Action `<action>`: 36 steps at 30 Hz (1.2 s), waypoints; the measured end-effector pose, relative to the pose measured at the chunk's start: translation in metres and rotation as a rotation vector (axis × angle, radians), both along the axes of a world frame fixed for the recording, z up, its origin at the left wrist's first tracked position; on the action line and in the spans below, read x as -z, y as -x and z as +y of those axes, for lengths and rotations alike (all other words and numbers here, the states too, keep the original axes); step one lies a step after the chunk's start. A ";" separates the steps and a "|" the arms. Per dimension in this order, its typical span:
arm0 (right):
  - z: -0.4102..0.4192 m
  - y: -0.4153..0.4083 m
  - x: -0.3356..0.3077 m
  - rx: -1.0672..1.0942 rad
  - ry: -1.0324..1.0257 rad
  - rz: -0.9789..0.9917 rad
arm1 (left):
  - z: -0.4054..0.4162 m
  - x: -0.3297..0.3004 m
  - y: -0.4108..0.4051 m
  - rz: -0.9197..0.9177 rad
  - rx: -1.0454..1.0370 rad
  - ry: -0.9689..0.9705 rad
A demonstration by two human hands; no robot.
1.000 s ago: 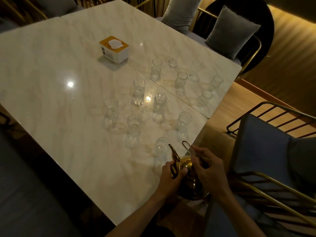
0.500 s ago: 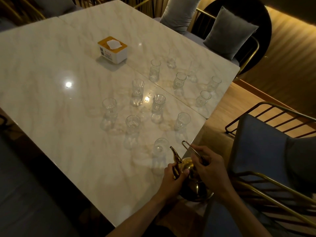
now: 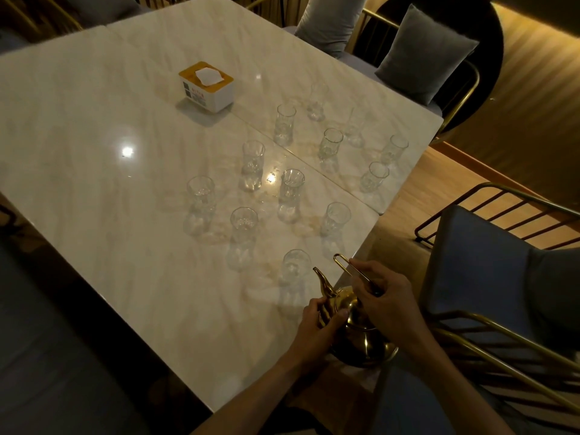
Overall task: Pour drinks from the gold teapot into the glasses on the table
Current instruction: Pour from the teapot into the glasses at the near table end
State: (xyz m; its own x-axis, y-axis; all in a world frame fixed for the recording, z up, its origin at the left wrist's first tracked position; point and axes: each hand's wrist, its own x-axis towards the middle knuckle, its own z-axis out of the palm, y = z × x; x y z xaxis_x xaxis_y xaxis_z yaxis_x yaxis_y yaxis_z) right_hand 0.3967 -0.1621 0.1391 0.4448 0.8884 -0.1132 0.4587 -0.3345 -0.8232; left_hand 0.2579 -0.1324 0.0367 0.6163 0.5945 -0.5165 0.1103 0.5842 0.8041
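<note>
Gold teapot [image 3: 361,334] barely shifted; shiny, curved spout, both hands gripping.

Two bare forearms come up from the bottom edge of the head view, each ending in a bare hand. The left hand [image 3: 317,321] shows no ring or glove, and no watch or band at the wrist just below it. The right hand [image 3: 389,304] is likewise unadorned, its wrist plain. No sleeve cuff shows along either forearm as far as the frame edge. Dim light hides finer detail such as nails.
</note>
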 end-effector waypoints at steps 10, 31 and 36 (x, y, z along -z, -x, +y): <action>0.003 0.001 -0.008 -0.005 0.007 0.004 | -0.002 -0.005 0.001 -0.016 -0.013 0.024; 0.005 0.003 -0.012 -0.031 0.018 -0.049 | 0.002 -0.006 0.004 0.000 0.021 0.010; 0.004 0.004 -0.012 -0.036 0.040 -0.070 | 0.000 -0.004 0.004 -0.016 0.029 0.006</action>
